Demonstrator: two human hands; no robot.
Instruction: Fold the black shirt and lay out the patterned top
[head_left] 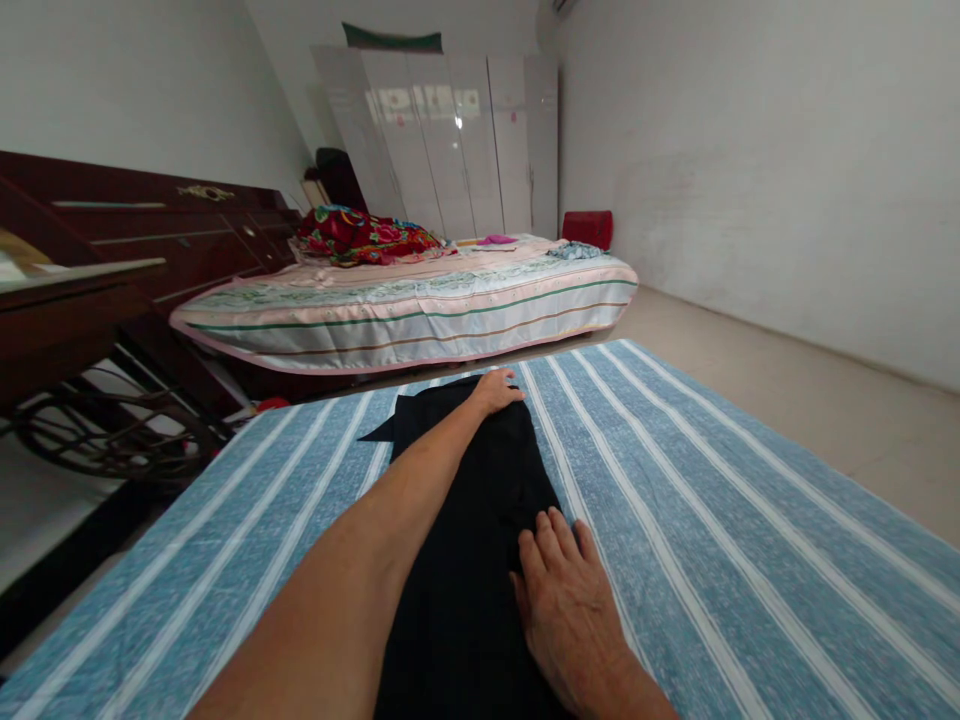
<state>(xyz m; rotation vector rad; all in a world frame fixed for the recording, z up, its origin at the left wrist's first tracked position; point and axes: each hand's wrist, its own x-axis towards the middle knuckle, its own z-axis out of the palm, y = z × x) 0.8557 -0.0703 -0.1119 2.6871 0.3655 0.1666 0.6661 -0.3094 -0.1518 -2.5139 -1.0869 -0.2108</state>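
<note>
A black folded garment (pixel 465 560) lies lengthwise on a blue, white-striped cloth (pixel 697 480); its exact kind I cannot make out. A dark pointed flap sticks out from its far left side. My left arm reaches across the garment, and my left hand (pixel 498 393) rests on its far right corner with fingers stretched to the right. Nearer to me, my right hand (pixel 566 595) lies palm down along the garment's right edge, its fingers extended over cloth and fabric. The near end of the garment runs out of the bottom of the view.
Beyond the striped surface stands a bed (pixel 420 320) with a red floral quilt (pixel 367 238) on it. At left is a sewing-machine stand with a treadle wheel (pixel 97 425). A white wardrobe (pixel 450 140) and a red box (pixel 587 230) are at the back.
</note>
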